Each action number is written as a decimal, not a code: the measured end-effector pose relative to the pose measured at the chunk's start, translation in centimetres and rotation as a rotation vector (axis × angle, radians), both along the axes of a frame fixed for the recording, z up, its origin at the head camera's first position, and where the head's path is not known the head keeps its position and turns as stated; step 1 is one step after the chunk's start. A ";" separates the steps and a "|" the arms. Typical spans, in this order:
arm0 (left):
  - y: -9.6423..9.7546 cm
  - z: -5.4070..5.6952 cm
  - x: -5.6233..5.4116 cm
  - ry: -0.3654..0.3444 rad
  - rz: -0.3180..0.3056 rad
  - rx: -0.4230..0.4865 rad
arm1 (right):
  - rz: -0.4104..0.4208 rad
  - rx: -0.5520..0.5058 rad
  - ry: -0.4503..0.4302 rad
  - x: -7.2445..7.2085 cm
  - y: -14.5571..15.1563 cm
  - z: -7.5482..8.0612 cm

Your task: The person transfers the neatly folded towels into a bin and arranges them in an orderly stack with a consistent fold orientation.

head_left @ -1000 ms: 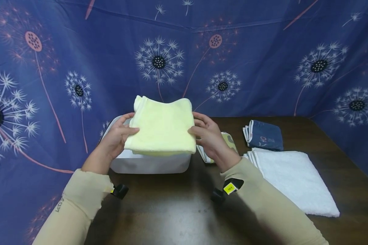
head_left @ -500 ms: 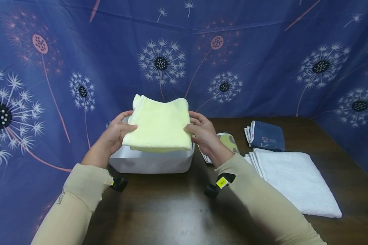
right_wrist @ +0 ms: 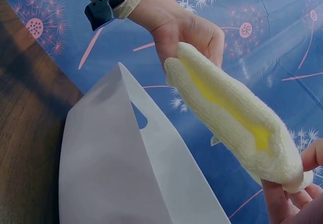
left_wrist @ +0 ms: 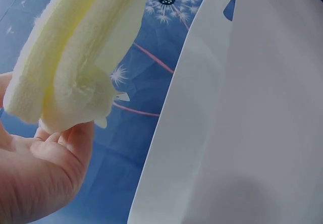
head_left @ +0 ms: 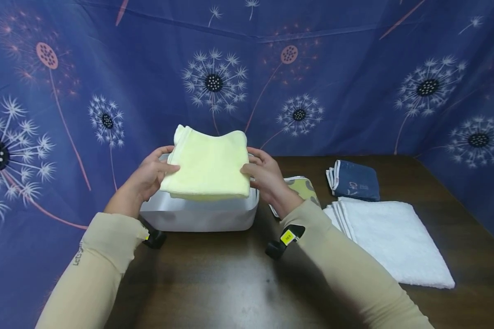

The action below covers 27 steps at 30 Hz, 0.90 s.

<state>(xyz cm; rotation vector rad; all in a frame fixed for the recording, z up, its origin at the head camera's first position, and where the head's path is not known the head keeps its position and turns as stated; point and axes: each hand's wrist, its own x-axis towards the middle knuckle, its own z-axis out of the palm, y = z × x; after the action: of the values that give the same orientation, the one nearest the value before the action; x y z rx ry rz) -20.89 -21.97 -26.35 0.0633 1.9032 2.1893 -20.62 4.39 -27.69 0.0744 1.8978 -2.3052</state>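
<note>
A folded pale yellow towel [head_left: 207, 164] is held up over a white bin [head_left: 202, 217] in the head view. My left hand [head_left: 148, 173] pinches its left edge, thumb on top and fingers beneath. On the opposite edge, my right hand [head_left: 267, 176] grips it the same way. Seen from the side in the right wrist view, the towel [right_wrist: 232, 113] shows thick folded layers, and a small tag [right_wrist: 215, 141] hangs under it. The left wrist view shows the towel's folded end [left_wrist: 75, 93] between thumb and fingers, beside the bin's wall [left_wrist: 171, 133]. The towel hides much of the bin's inside.
To the right on the dark wooden table [head_left: 230, 283] lie a folded white towel [head_left: 395, 242], a folded dark blue towel [head_left: 357, 180] and a green-yellow patterned towel [head_left: 302, 187], partly behind my right arm. A blue dandelion-print curtain [head_left: 247, 91] hangs behind the table and along its left.
Both hands have shifted slightly left with the yellow towel, bringing it a little farther over the bin. The grip stays the same, and the other towels have not moved.
</note>
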 end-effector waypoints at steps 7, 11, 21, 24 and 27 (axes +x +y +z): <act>-0.5 0.2 -0.6 0.001 -0.016 -0.050 | -0.018 0.012 -0.016 -0.6 -0.6 0.1; -0.8 0.3 -1.1 0.008 -0.020 -0.087 | -0.021 0.016 -0.026 -0.9 -1.0 0.1; -1.3 0.5 -1.9 0.000 -0.020 -0.197 | -0.033 0.023 -0.051 -1.6 -1.5 -0.3; -1.4 0.5 -2.1 -0.010 -0.022 -0.210 | -0.037 0.025 -0.057 -1.7 -1.7 -0.4; -1.5 0.5 -2.2 -0.019 -0.025 -0.222 | -0.037 0.024 -0.060 -1.8 -1.9 -0.5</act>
<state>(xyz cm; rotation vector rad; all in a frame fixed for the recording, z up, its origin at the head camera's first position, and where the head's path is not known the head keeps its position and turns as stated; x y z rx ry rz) -23.14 -23.44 -25.87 0.0274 2.1086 1.9423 -22.45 2.53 -28.23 0.1812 1.9109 -2.2764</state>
